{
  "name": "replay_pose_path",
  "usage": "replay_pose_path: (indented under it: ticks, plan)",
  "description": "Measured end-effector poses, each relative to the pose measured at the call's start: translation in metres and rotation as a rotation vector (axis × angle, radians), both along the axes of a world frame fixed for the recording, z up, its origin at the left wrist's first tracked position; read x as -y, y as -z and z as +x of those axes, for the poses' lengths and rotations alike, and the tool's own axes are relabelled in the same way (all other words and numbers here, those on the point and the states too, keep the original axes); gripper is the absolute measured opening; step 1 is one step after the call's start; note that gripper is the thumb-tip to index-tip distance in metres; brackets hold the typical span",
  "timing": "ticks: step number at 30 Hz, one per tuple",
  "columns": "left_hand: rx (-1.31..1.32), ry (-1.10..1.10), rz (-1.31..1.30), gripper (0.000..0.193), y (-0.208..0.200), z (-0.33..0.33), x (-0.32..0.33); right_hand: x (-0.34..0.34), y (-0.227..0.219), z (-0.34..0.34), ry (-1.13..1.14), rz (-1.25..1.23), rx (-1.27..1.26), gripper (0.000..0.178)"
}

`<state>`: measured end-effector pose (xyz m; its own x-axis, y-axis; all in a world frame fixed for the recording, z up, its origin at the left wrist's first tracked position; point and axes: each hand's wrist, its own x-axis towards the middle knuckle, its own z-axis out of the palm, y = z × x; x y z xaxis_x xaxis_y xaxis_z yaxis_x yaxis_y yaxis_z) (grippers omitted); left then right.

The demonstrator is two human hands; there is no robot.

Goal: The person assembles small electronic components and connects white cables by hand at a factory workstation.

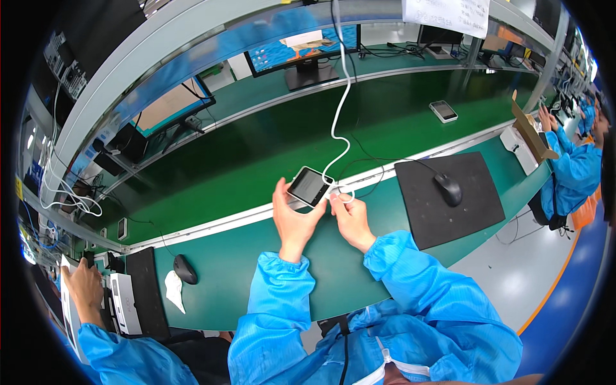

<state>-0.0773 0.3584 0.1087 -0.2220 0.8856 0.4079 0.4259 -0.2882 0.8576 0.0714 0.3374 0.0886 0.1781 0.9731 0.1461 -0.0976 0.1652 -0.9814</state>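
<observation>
Between thumb and fingers, my left hand [294,221] grips a small white handheld device [308,187] with a grey screen, tilted over the bench's metal rail. My right hand [350,217] pinches the end of a white cable [342,122] at the device's right lower edge. That cable hangs from above and loops around near my right fingers. Whether its plug sits in the device is hidden by my fingertips.
A black mouse [448,190] rests on a dark mat [423,221] at right. Another white device [443,111] lies on the green belt. At left are a second mouse [185,269], a crumpled white tissue [174,292] and a co-worker's hand [85,289]. Monitors [301,54] stand behind.
</observation>
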Motion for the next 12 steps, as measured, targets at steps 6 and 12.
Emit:
replay_pose_path:
  ticks: [6,12]
  plan:
    - [0.226,-0.385,-0.006,0.102,0.006,-0.094,-0.040,0.014,0.004,0.036,-0.063,-0.069,-0.263,0.040]
    - [-0.090,-0.248,-0.071,0.105,-0.003,-0.123,-0.070,0.003,-0.001,0.021,-0.101,0.160,0.384,0.045]
